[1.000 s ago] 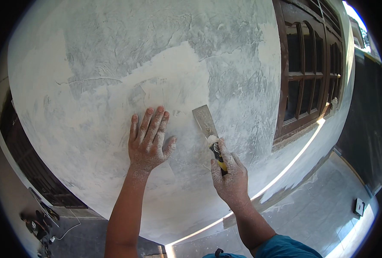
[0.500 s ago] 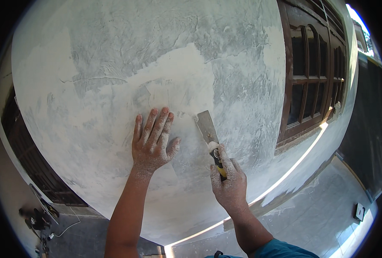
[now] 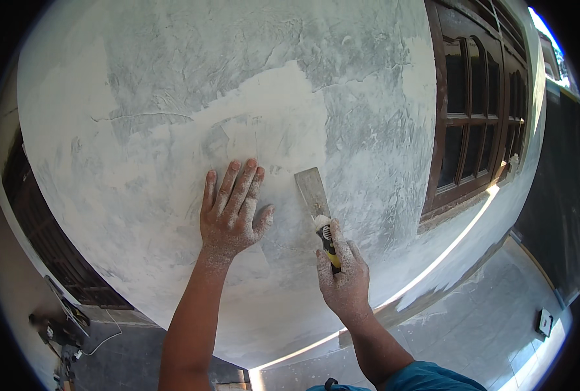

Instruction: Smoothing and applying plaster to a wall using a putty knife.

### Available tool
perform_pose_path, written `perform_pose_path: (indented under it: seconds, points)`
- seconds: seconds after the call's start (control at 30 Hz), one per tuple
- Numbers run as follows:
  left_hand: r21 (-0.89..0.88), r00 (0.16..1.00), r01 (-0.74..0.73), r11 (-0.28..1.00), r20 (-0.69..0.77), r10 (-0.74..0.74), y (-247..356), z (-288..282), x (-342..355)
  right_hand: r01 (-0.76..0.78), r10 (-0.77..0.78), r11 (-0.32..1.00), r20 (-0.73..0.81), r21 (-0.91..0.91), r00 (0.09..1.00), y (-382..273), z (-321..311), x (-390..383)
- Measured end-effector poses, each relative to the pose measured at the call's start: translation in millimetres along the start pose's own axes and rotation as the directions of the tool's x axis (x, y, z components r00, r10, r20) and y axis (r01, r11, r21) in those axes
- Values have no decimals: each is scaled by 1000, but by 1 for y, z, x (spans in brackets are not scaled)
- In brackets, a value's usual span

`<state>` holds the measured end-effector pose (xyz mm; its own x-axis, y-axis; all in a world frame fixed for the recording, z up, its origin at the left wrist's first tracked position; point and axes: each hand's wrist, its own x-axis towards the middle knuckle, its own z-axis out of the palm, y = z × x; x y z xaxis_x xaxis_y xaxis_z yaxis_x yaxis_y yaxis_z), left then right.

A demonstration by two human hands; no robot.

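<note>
My left hand lies flat against the wall, fingers stretched upward and thumb out to the right, coated in white dust. The wall carries uneven patches of white filler over grey, with a few ridges. Closed round the black and yellow handle of a putty knife is my right hand, also dusty. The flat metal blade points up and slightly left, close to the wall a little right of my left fingertips. A white lump sits where blade meets handle. Whether the blade edge touches the wall I cannot tell.
A brown wooden window with glass panes is set in the wall at the right. Another dark wooden frame stands at the left. Below lie a tiled floor, a white and black box and a white cable.
The putty knife and my right hand have shifted slightly to the left. My left hand stays in nearly the same place on the wall.
</note>
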<state>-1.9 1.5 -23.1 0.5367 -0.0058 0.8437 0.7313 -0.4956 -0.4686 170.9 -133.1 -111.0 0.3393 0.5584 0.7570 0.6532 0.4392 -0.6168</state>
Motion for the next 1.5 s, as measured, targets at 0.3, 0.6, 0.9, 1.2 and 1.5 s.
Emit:
perform_pose_path:
  seconds: [0.3, 0.6, 0.9, 1.2, 1.5]
  points:
    - [7, 1000, -9, 1000, 3, 9, -1, -2, 0, -57, 59, 997, 54, -42, 997, -16, -8, 12]
    - [1, 1000, -6, 1000, 1, 6, -1, -1, 0, -70, 73, 996, 54, -56, 996, -15, -5, 14]
    - [-19, 1000, -23, 1000, -21, 22, 0, -1, 0, -89, 89, 996, 48, -3, 995, -5, -1, -5]
    - [-13, 999, 33, 999, -2, -33, 6, 4, -16, -120, 121, 993, 74, -14, 990, 11, 7, -28]
    - [-13, 1000, -10, 1000, 6, 10, 6, 8, -34, -56, 56, 998, -20, 19, 998, 6, 12, -16]
